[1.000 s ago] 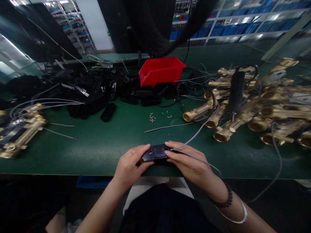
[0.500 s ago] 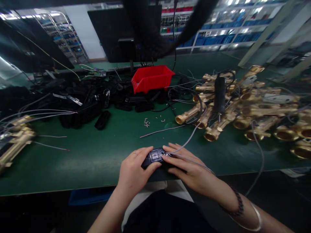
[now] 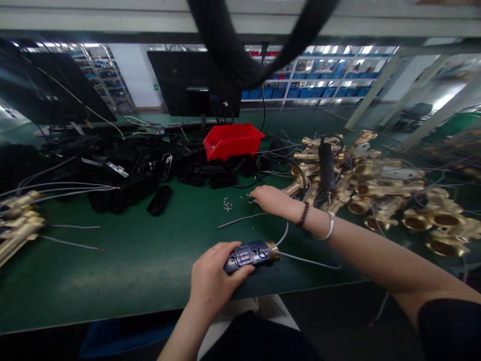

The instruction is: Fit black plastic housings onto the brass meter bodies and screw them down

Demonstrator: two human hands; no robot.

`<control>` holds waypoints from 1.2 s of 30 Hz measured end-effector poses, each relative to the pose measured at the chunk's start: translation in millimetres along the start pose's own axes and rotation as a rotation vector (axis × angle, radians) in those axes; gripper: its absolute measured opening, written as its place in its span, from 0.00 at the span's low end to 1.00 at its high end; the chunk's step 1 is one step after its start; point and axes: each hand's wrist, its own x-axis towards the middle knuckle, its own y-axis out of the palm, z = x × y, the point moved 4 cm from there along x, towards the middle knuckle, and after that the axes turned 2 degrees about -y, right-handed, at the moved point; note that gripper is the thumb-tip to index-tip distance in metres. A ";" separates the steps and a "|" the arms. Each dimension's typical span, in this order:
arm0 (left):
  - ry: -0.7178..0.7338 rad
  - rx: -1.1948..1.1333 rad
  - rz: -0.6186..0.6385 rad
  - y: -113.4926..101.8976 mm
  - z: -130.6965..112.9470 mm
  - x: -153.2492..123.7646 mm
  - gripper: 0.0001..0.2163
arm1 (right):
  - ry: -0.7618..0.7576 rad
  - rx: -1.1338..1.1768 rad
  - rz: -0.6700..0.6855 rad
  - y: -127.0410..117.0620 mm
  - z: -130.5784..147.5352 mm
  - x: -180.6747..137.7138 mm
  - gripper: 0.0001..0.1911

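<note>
My left hand (image 3: 214, 276) is wrapped round one end of a dark plastic housing (image 3: 248, 254) at the table's front edge. A brass end (image 3: 273, 250) sticks out at the housing's right, and grey cables (image 3: 308, 259) run from it. My right hand (image 3: 270, 199) reaches over the mat, fingertips pinched together by a few loose small screws (image 3: 241, 197). Whether a screw is between those fingertips is too small to tell. More screws (image 3: 227, 205) lie in a small heap to the left. One grey wire (image 3: 240, 219) lies between the heap and the housing.
A red bin (image 3: 235, 143) stands behind the screws. Black housings (image 3: 124, 170) are piled at back left. Brass valve bodies (image 3: 376, 188) crowd the right, with a black screwdriver (image 3: 326, 168) hanging above. More brass parts (image 3: 20, 220) lie at far left.
My right hand has left the housing and moved forward to the loose screws. My left hand still holds the housing, whose brass end now shows. The view has tilted up.
</note>
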 end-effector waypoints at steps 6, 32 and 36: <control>0.023 -0.015 -0.030 -0.7 -2.6 0.8 0.16 | -0.102 -0.143 0.070 23.5 27.4 5.7 0.12; -0.014 -0.005 0.002 -1.6 -2.2 0.2 0.15 | -0.368 0.415 0.118 -41.8 66.6 -66.4 0.05; -0.017 0.005 0.011 -1.2 -1.6 0.0 0.15 | -0.333 0.389 0.254 -45.2 68.7 -54.3 0.04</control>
